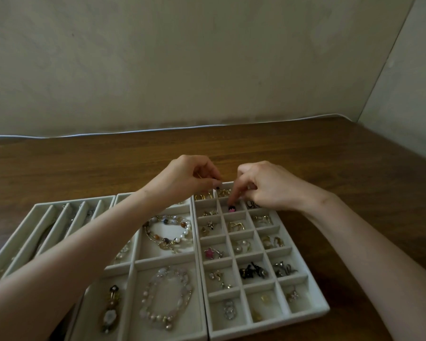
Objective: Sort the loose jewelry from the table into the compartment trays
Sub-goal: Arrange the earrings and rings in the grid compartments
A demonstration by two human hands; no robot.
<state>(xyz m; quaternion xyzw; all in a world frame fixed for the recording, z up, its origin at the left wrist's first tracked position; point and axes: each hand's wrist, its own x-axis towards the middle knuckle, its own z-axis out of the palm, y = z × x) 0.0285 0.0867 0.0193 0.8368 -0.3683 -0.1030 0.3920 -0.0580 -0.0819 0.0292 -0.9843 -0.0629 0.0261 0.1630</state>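
Three pale felt trays lie side by side on the wooden table. The right tray is a grid of small compartments with earrings and rings in most of them. My left hand hovers over its far left corner, fingers curled, pinching a thin gold piece that is mostly hidden. My right hand is over the far edge; its index finger points down into a second-row middle compartment while the other fingers curl. The middle tray holds a beaded bracelet and a pearl bracelet.
The left tray has long narrow slots with chains in them. A flower hair clip lies in a front slot of the middle tray. Bare brown table stretches behind and right of the trays, up to the wall and a white cable.
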